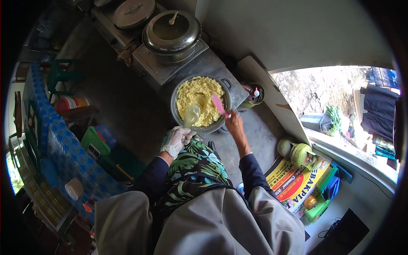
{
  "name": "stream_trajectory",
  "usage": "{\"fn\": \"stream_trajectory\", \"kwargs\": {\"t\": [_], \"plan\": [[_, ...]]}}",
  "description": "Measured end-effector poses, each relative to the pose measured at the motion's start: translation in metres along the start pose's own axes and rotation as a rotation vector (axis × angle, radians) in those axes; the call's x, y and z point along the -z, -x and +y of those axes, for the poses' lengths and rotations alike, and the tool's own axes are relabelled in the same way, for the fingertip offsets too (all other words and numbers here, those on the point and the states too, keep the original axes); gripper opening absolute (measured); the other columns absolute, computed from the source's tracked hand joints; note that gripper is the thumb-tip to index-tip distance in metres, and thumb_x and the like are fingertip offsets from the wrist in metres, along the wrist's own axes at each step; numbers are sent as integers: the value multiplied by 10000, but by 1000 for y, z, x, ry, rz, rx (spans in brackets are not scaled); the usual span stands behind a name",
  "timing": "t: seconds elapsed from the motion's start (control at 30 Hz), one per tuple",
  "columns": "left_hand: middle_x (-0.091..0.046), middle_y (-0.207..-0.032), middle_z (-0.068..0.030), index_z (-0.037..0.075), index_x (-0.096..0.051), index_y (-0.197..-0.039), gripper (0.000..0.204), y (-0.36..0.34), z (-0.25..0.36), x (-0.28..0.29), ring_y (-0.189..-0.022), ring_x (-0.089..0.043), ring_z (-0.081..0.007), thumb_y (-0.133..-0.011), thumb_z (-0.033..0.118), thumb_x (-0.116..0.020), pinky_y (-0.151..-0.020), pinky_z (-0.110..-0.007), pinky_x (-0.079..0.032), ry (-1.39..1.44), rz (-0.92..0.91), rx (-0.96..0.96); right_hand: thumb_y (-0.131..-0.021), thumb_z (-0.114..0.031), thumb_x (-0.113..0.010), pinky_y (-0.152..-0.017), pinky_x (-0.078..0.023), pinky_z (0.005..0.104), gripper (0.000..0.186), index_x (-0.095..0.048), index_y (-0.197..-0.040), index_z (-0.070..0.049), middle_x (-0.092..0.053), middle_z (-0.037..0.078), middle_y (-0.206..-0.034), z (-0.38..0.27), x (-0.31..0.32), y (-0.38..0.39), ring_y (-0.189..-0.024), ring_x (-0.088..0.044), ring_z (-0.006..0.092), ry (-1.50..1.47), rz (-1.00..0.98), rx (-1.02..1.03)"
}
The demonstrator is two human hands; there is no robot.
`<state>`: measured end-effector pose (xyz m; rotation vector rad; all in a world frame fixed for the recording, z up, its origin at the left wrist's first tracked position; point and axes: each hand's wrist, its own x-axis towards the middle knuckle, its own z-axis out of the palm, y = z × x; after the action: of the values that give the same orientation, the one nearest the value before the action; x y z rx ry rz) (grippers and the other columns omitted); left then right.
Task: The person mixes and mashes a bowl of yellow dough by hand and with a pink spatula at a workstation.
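A large metal pot [174, 91] stands in front of me, filled with a crumbly pale-yellow mash [206, 87]. My right hand [234, 124] is bare and closed on a spatula with a pink blade [218, 103], which reaches over the right part of the mash. My left hand [175, 141] wears a thin clear glove and is closed at the pot's near left rim. From it a translucent scoop [191, 115] extends into the pot, its bowl resting at the mash. A hollow shows in the mash near the middle.
Beyond the pot, a stove [155, 63] carries a lidded steel pot [172, 32]; another round lid [134, 12] lies farther left. Green gas cylinders [301, 155] stand at right near a printed banner [284, 180]. A table with a blue checked cloth [68, 148] stands at left.
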<state>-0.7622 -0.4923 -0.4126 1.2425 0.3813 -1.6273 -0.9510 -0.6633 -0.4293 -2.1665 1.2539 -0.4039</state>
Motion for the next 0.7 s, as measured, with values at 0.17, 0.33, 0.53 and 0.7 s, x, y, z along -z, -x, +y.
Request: {"fn": "stream_trajectory", "kwargs": {"t": [0.17, 0.33, 0.53, 0.7], "plan": [[-502, -624, -46, 4, -495, -822, 67, -9, -15, -7, -623, -636, -171, -775, 18, -540, -303, -191, -341, -49, 149, -140, -781, -117, -500, -695, -454, 473, 239, -573, -1008, -111, -608, 221, -845, 15, -28, 44, -803, -587, 396, -49, -310, -396], [-478, -614, -30, 21, -487, -809, 77, -15, -20, -20, -635, -640, -182, -766, 20, -550, -300, -196, -325, -45, 152, -141, -767, -78, -443, -610, -468, 471, 218, -544, -958, -50, -603, 219, -763, 1, -78, 25, -744, -597, 402, 186, -301, -141], [-514, -645, -46, 39, -490, -831, 113, -3, -12, -26, -557, -618, -162, -747, -4, -553, -317, -182, -343, 2, 159, -96, -781, -98, -430, -583, -466, 480, 176, -535, -907, -34, -601, 214, -732, 7, -123, -5, -686, -602, 396, 269, -284, -200], [-519, -721, -15, -2, -515, -1059, 249, -1, -7, -12, -654, -612, -96, -812, 20, -501, -339, -156, -315, -30, 26, -64, -743, -107, -486, -534, -487, 389, 308, -651, -1002, -76, -615, 194, -664, 59, -139, 2, -579, -624, 258, -175, -153, -496]]}}
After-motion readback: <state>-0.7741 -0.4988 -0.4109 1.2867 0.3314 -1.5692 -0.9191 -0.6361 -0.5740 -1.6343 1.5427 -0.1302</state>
